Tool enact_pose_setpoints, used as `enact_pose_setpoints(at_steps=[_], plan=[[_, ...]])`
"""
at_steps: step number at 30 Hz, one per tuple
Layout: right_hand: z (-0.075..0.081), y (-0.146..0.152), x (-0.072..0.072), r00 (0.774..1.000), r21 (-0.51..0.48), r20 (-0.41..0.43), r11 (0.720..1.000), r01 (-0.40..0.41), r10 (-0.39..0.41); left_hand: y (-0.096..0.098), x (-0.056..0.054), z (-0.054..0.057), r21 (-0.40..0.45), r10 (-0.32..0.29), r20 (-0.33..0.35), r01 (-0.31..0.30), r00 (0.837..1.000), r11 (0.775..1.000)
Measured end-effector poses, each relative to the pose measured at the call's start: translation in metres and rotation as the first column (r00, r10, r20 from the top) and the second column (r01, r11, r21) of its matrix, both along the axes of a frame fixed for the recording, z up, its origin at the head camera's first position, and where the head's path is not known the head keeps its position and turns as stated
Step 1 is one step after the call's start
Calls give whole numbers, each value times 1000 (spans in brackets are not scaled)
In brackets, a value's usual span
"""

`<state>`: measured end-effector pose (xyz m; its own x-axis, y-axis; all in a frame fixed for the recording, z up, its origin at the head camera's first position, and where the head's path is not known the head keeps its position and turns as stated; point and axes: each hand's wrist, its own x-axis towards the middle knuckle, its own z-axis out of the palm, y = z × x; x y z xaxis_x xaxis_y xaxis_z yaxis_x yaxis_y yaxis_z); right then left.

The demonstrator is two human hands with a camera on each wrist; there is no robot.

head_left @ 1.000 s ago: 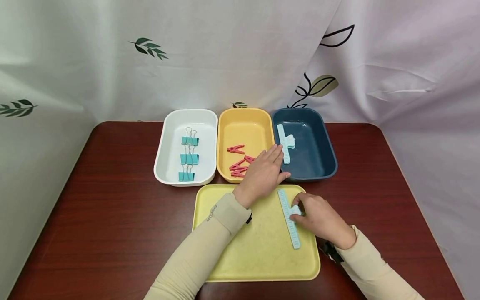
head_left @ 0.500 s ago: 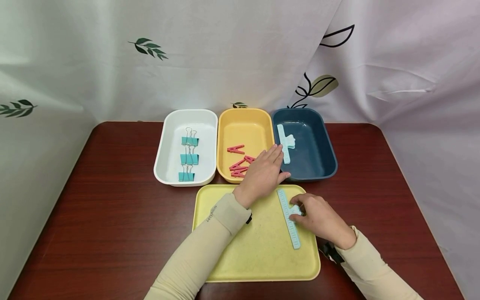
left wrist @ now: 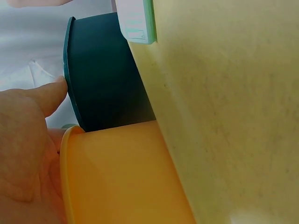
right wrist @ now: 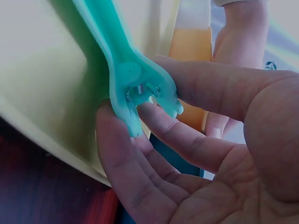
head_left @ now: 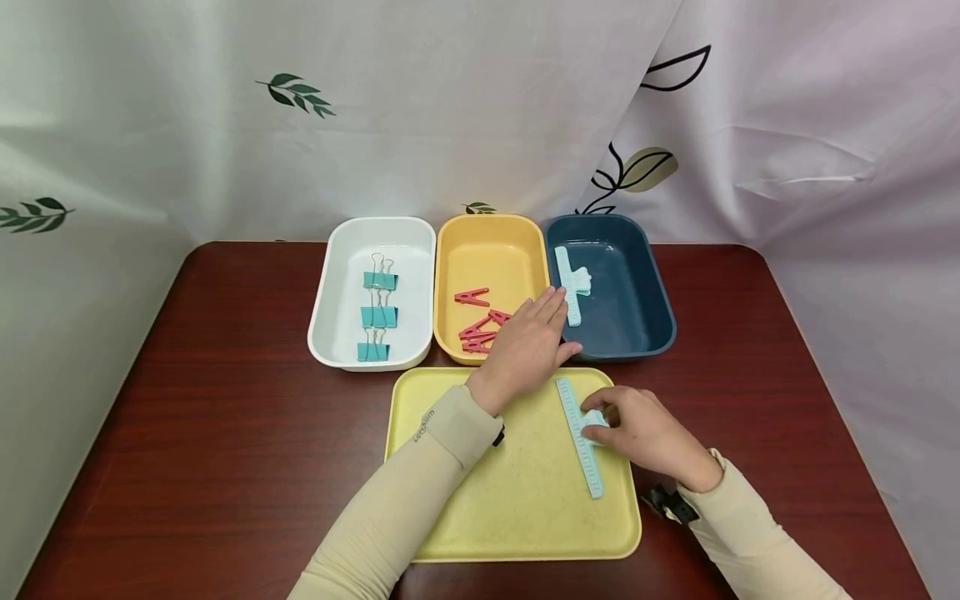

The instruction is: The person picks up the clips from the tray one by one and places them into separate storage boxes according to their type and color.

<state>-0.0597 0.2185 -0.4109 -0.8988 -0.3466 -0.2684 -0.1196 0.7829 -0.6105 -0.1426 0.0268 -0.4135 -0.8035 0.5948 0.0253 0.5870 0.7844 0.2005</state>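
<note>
A long mint-green bag clip (head_left: 581, 450) lies over the right side of the yellow tray (head_left: 517, 508). My right hand (head_left: 641, 429) pinches its short handle; in the right wrist view, thumb and fingers grip the two lever ends of the clip (right wrist: 128, 72), with the spring showing between them. With fingers stretched out, my left hand (head_left: 521, 346) rests across the neighbouring rims of the orange-yellow bin (head_left: 495, 246) and the dark blue bin (head_left: 630, 308). A second mint bag clip (head_left: 567, 287) lies in the blue bin, close to the left fingertips.
Several red clothespins (head_left: 472, 297) lie in the orange-yellow bin, partly hidden by my left hand. A white bin (head_left: 412, 325) on the left holds a column of teal binder clips (head_left: 378, 317). All three bins stand behind the tray on the dark wooden table (head_left: 225, 417).
My right wrist has shifted slightly to the right, with the fingers still at the bag clip's handle. The left hand stays in place.
</note>
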Motion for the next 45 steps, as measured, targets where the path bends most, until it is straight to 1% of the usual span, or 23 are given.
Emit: enact_pose_setpoints(at_steps=[9, 18, 25, 35, 45], plan=[[6, 7, 0, 1000, -20, 2, 1000, 4, -4, 0, 0, -1, 6, 3, 7, -3, 1000, 1000], [16, 18, 0, 999, -2, -40, 1000, 16, -16, 0, 0, 0, 17, 3, 16, -3, 1000, 1000], [22, 25, 2, 999, -11, -40, 999, 32, -32, 0, 0, 1, 26, 1, 15, -1, 1000, 1000], [28, 29, 4, 997, -11, -69, 999, 45, -46, 0, 0, 1, 9, 3, 24, -4, 1000, 1000], [33, 31, 3, 993, -31, -101, 998, 52, -55, 0, 0, 1, 14, 2, 24, -3, 1000, 1000]])
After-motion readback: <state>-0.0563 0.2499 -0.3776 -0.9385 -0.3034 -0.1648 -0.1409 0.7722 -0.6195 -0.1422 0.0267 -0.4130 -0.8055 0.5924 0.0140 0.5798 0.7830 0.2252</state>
